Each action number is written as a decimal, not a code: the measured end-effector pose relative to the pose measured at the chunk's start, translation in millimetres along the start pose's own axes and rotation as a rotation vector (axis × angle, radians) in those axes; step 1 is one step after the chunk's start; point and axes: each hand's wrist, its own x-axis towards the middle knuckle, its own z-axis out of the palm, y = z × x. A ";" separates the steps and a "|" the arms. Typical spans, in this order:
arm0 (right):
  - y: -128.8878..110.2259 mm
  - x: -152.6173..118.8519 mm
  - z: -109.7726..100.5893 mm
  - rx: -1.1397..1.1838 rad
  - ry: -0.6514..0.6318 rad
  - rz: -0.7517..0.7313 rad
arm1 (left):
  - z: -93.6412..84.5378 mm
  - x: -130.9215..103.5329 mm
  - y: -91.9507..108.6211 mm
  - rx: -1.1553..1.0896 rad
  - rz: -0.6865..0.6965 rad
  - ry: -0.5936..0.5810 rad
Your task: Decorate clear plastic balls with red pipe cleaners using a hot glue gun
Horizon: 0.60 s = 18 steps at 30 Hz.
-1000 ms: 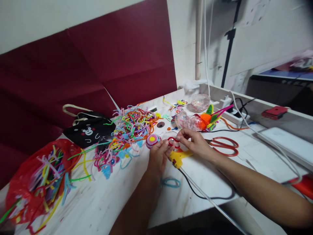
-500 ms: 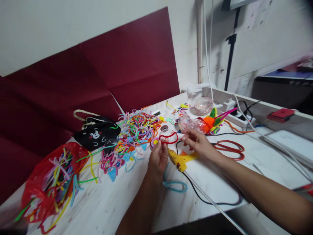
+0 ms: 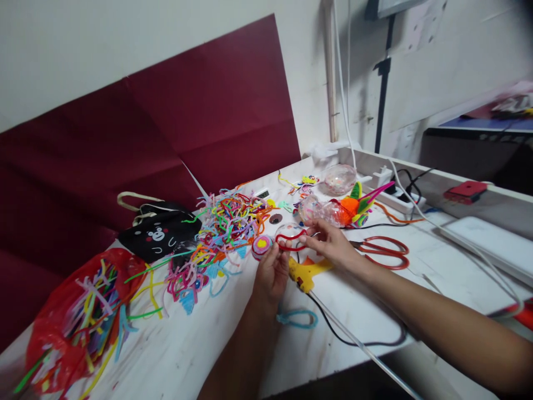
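Observation:
Between my two hands is a red pipe cleaner, bent into a narrow loop. My left hand pinches its left end. The fingers of my right hand close on its right end. Just behind the loop lies a clear plastic dome. A pink, blue and yellow coiled disc sits left of my left fingertips. Below my right hand rests a yellow glue gun with a clear glue stick in it. A light blue pipe cleaner loop lies near my left wrist.
Red-handled scissors lie right of my right hand. A heap of colourful pipe cleaners spreads to the left, by a black bag and a red plastic bag. An orange and green pipe cleaner figure and a power strip are behind.
My right hand has moved left and taken hold of the red pipe cleaner's right end, which was free before. The loop is now flatter and more stretched. The view has shifted slightly.

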 end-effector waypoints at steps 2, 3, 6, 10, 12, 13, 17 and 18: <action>0.3 -0.9 0.6 -0.079 0.040 -0.059 | -1.6 0.5 -3.2 0.025 -0.003 -0.016; 0.4 -1.4 1.1 -0.111 0.058 -0.082 | -2.4 0.8 -4.7 0.038 -0.006 -0.024; 0.6 -2.4 3.1 -0.163 0.084 -0.093 | -4.8 1.8 -7.8 0.070 -0.001 -0.031; 0.9 -2.5 4.6 -0.137 0.077 -0.048 | -7.2 3.6 -8.6 0.075 0.005 -0.036; 1.5 -2.0 4.8 -0.101 0.060 -0.016 | -8.0 4.6 -8.3 0.087 0.001 -0.051; 2.1 -1.7 4.8 -0.090 0.053 -0.003 | -8.3 5.0 -8.2 0.097 0.003 -0.056; 5.5 -0.2 4.4 -0.087 0.044 -0.006 | -8.6 5.2 -8.9 0.129 0.020 -0.048; 6.4 0.3 4.2 -0.092 0.042 -0.010 | -8.7 4.9 -9.4 0.131 0.021 -0.048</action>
